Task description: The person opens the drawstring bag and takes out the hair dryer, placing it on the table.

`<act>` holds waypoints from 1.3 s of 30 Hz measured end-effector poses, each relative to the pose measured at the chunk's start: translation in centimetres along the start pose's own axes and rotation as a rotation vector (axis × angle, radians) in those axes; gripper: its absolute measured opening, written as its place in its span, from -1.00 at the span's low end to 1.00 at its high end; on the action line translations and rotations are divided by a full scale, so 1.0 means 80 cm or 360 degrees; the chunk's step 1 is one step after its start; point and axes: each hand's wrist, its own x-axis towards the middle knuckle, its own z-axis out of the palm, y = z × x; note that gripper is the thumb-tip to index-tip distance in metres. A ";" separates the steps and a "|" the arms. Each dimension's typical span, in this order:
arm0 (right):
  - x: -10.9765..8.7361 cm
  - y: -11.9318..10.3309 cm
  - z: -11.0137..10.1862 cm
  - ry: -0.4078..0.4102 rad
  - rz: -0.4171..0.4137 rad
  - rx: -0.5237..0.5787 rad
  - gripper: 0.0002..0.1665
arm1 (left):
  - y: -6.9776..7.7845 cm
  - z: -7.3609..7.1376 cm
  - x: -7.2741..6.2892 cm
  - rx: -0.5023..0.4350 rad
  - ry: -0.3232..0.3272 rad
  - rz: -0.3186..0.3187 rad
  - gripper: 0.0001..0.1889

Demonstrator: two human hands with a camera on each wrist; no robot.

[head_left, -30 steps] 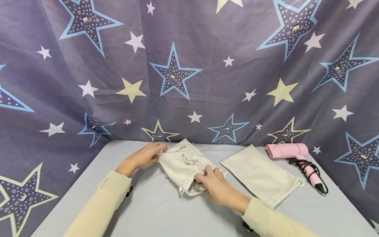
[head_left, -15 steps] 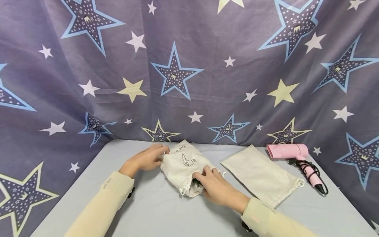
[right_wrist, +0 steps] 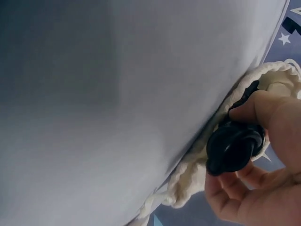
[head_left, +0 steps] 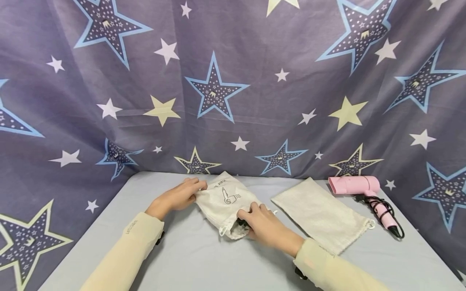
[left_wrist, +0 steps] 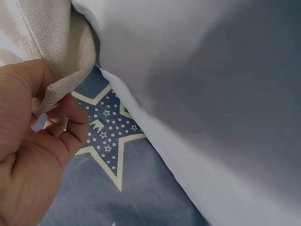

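Observation:
A cream drawstring bag (head_left: 216, 208) printed with a hair dryer drawing lies mid-table, its gathered mouth towards me. My left hand (head_left: 177, 195) pinches its far left edge; in the left wrist view, thumb and fingers hold a fold of the cloth (left_wrist: 63, 87). At the mouth, my right hand (head_left: 268, 227) grips a black, round-ended object (right_wrist: 230, 149) between thumb and fingers. Most of that object is hidden inside the bag, so its kind cannot be told. White cord loops (head_left: 223, 231) hang at the opening.
A second cream drawstring bag (head_left: 320, 214) lies flat to the right. Beyond it, at the table's right edge, rests a pink hair dryer (head_left: 354, 185) with its black cord (head_left: 378, 208) wound round the handle. A star-patterned curtain (head_left: 233, 133) surrounds the table (head_left: 204, 264).
The bag has shifted slightly under both hands, and more of the black object shows at its mouth. The left hand has moved a little to the right while keeping its hold.

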 end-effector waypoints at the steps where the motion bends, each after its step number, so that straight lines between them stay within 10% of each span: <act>1: 0.000 0.002 -0.001 -0.0004 -0.0002 -0.0008 -0.45 | 0.000 0.000 -0.001 0.0007 0.0011 0.0012 -0.54; 17: -0.009 0.032 -0.015 -0.0039 -0.0158 0.0001 -0.55 | -0.019 -0.024 -0.023 0.0082 0.0184 0.0064 -0.51; 29: -0.010 0.034 -0.012 -0.0160 -0.0112 0.0109 -0.51 | 0.001 -0.026 -0.001 -0.0092 -0.0021 -0.0233 -0.68; 39: -0.001 0.024 -0.006 -0.0158 -0.0025 0.0042 -0.49 | 0.008 -0.012 0.024 -0.0215 0.0013 -0.0105 -0.76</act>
